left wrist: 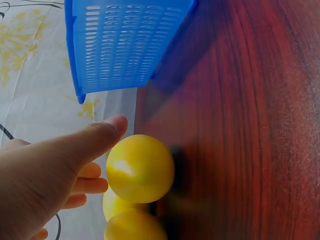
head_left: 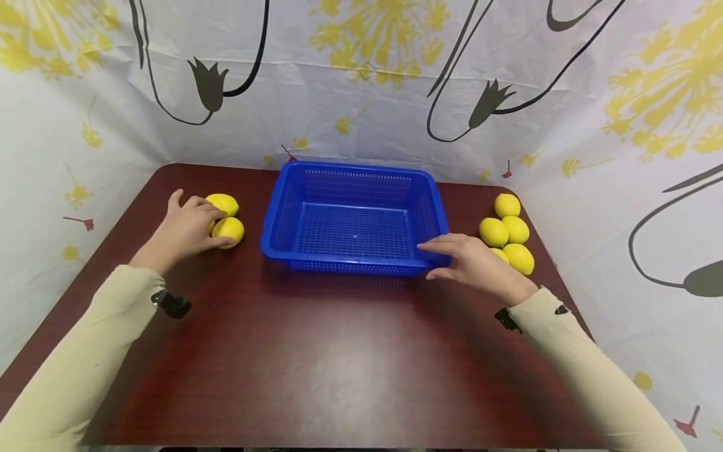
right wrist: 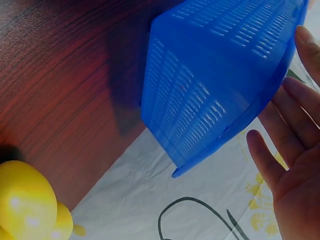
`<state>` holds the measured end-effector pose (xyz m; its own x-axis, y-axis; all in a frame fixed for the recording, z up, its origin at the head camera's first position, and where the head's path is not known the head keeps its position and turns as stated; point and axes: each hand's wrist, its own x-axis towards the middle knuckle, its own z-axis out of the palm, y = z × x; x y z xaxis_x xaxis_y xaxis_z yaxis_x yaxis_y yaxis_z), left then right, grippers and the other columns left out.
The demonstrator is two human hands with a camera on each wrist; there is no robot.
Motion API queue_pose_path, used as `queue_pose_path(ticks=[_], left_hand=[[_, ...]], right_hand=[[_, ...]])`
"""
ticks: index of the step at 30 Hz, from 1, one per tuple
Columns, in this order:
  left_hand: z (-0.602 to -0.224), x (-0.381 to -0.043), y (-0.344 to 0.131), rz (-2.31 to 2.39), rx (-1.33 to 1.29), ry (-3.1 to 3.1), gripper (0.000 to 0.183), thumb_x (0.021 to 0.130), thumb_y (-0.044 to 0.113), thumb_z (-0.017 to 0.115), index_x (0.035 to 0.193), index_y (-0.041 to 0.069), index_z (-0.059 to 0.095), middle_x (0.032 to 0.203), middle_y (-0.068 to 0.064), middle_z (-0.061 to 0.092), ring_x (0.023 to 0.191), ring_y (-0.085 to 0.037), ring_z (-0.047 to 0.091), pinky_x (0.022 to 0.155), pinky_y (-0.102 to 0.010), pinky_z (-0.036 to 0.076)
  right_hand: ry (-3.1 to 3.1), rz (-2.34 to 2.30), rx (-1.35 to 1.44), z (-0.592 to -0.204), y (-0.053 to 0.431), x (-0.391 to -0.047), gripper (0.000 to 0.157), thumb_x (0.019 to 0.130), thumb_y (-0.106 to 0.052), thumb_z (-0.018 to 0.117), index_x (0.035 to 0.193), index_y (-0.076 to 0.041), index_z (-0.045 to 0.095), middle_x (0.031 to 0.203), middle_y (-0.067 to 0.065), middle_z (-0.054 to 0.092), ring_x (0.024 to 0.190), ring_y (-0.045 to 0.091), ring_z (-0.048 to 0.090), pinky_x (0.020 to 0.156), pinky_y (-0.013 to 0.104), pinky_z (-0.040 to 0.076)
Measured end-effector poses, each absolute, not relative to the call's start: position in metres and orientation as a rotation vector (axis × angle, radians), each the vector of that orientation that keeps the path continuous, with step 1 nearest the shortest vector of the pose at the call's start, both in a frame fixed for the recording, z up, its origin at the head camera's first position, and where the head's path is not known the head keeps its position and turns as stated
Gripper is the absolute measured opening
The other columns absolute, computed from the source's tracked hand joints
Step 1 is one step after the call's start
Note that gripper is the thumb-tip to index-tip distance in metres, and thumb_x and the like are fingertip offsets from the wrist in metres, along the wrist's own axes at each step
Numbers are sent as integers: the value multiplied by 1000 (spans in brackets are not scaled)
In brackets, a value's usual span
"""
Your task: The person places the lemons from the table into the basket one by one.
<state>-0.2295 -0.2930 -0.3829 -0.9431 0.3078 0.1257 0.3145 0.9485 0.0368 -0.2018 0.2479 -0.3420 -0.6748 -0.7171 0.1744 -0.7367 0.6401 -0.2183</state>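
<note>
A blue plastic basket [head_left: 350, 256] with perforated walls stands upright on the table, its inside bare. My left hand [head_left: 186, 229] hovers at a small cluster of yellow lemons left of it. The thumb is near the front lemon [head_left: 228, 233], and the other fingers spread over the lemons behind, partly hiding one. In the left wrist view that lemon [left wrist: 140, 170] sits just beyond the extended thumb. My right hand [head_left: 474, 260] is at the basket's front right corner, fingers reaching over the rim and thumb below it. The right wrist view shows those fingers loosely extended along the rim [right wrist: 225, 140].
Several more lemons [head_left: 515, 230] are grouped on the right side of the table, partly behind my right hand. The dark red wooden table [head_left: 339, 351] stretches toward me. Patterned white cloth [head_left: 361, 107] hangs behind the table and along both sides.
</note>
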Motion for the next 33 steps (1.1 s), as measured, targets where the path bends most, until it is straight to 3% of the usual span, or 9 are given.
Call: queue_pose_path(ticks=[9, 18, 27, 33], left_hand=[[-389, -232, -288, -81, -506, -2992, 60, 81, 46, 78, 118, 0, 68, 116, -21, 71, 118, -43, 53, 114, -73, 10], [-393, -236, -285, -144, -549, -2994, 61, 75, 35, 85, 119, -3, 66, 116, -23, 71, 112, -44, 60, 114, -72, 11], [-396, -235, -283, -124, -519, -2971, 58, 74, 28, 87, 120, -2, 66, 118, -24, 69, 108, -41, 62, 94, -61, 33], [-396, -235, -283, -163, -548, -2966, 59, 74, 22, 87, 120, -4, 63, 110, -24, 69, 99, -40, 61, 93, -54, 52]], right_hand=[[-2786, 398, 1219, -343, 248, -200, 56, 77, -31, 84, 126, -9, 68, 121, 8, 72, 116, 28, 65, 96, 45, 57], [-2793, 391, 1208, -344, 249, -198, 55, 78, -31, 83, 126, -9, 68, 121, 8, 72, 123, 33, 61, 106, 52, 50], [-2769, 407, 1199, -347, 250, -198, 50, 78, -26, 83, 123, -9, 70, 118, 8, 73, 121, 34, 63, 103, 52, 52], [-2729, 423, 1208, -349, 250, -198, 45, 79, -21, 83, 121, -9, 71, 115, 7, 74, 115, 30, 66, 99, 48, 55]])
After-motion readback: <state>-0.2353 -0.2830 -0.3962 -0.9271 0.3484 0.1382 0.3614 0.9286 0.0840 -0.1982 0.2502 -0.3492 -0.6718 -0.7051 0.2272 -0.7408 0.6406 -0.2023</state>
